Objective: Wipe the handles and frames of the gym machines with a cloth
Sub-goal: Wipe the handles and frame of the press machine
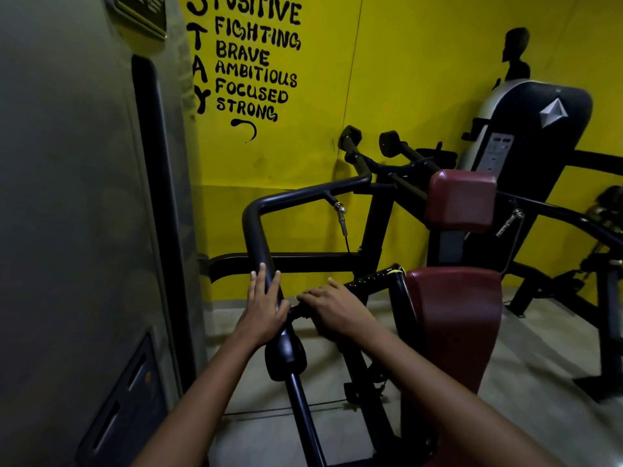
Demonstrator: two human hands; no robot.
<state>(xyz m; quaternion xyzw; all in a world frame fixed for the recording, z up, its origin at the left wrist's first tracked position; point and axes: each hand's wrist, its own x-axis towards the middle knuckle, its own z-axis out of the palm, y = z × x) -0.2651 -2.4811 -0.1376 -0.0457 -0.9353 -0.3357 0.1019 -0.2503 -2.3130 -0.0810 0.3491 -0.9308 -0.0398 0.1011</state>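
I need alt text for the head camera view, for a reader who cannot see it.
A person's left hand rests on a black machine handle bar while the right hand grips a dark frame part beside it. Maroon pads and a yellow wall with painted words lie behind.

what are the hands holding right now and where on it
The left hand rests with straight fingers on the black bent arm bar, just above its bulged joint. The right hand curls over a dark crossbar. No cloth is visible.
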